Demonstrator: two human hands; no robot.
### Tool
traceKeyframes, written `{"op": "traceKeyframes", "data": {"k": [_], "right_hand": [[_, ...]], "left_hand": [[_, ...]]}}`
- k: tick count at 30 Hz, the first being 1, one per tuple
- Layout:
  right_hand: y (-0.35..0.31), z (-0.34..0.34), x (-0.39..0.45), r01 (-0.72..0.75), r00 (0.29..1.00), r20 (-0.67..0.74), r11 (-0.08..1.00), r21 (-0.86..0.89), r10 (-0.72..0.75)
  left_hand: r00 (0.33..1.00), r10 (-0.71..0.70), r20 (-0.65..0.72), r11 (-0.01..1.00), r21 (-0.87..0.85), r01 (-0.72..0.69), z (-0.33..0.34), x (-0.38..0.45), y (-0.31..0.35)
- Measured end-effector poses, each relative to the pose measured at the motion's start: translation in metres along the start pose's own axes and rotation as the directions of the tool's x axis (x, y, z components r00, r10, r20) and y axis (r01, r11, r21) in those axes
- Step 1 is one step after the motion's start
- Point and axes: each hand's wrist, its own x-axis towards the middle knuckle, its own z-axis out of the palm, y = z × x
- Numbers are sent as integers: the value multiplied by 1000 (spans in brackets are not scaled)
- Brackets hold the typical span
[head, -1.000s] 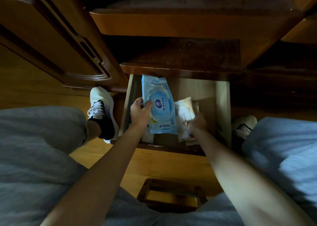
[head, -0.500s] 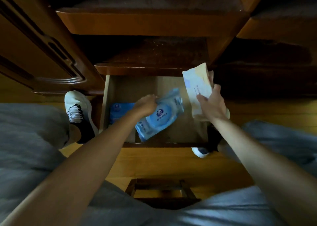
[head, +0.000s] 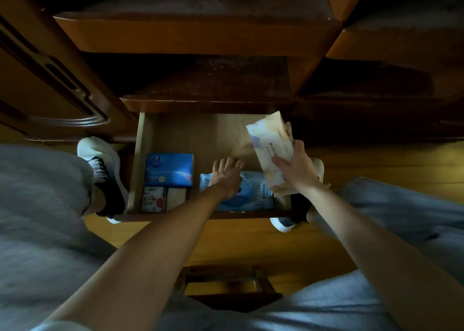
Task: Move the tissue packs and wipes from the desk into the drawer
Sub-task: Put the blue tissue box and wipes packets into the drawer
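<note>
Your right hand grips a pale soft tissue pack around its lower half, above the right side of the open drawer, while your left hand rests relaxed and flat on the blue wipes pack lying at the drawer's front. The tissue pack looks light and squashy with slick film, so hold it across the middle. Its long axis runs front to back, the far end tilted up and slightly left.
</note>
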Motion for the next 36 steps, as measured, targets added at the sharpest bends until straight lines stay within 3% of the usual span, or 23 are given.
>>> {"op": "traceKeyframes", "data": {"k": [3, 5, 7, 10, 13, 14, 16, 18, 21, 22, 24, 26, 27, 31, 36], "right_hand": [[-2, 8, 2, 35, 999, 39, 999, -22, -34], [-6, 11, 3, 54, 994, 91, 998, -24, -52], [-11, 12, 5, 72, 983, 171, 997, -41, -64], [-21, 15, 6, 124, 943, 321, 987, -105, -85], [-31, 18, 8, 172, 894, 438, 975, -143, -93], [-36, 19, 10, 170, 882, 462, 976, -133, -91], [-43, 21, 17, 181, 863, 498, 973, -144, -87], [-50, 26, 25, 185, 818, 574, 962, -201, -38], [-59, 44, 33, 199, 674, 731, 925, -323, 111], [-59, 54, 35, 217, 641, 753, 905, -366, 151], [-56, 77, 35, 209, 623, 753, 883, -421, 211], [-47, 95, 29, 233, 662, 720, 857, -460, 207], [-41, 101, 26, 268, 702, 693, 840, -472, 165], [-22, 109, 14, 379, 807, 590, 770, -513, -4], [-17, 99, 15, 415, 788, 615, 746, -521, -9]], "left_hand": [[999, -44, -7, 999, -29, 44, 2, -6, -5], [993, -110, 37, 984, -140, 114, 7, -13, -17], [988, -136, 74, 936, -316, 152, 11, -21, -30], [990, -110, 93, 883, -448, 140, 7, -25, -42], [970, -236, 51, 799, -558, 224, -4, -21, -52], [948, -315, 43, 733, -623, 272, -6, -20, -55], [871, -488, 63, 480, -813, 328, -12, -20, -60], [812, -577, 83, 242, -933, 267, -19, -23, -62], [865, -497, 65, 128, -981, 147, -30, -33, -61], [891, -450, 65, 145, -979, 144, -32, -38, -61], [925, -377, 41, 333, -926, 176, -28, -43, -64], [932, -360, 42, 547, -800, 248, -20, -45, -68], [926, -374, 55, 598, -749, 286, -16, -47, -69], [935, -350, 61, 632, -721, 283, -8, -46, -60], [964, -260, 60, 788, -564, 248, -3, -42, -57]]}}
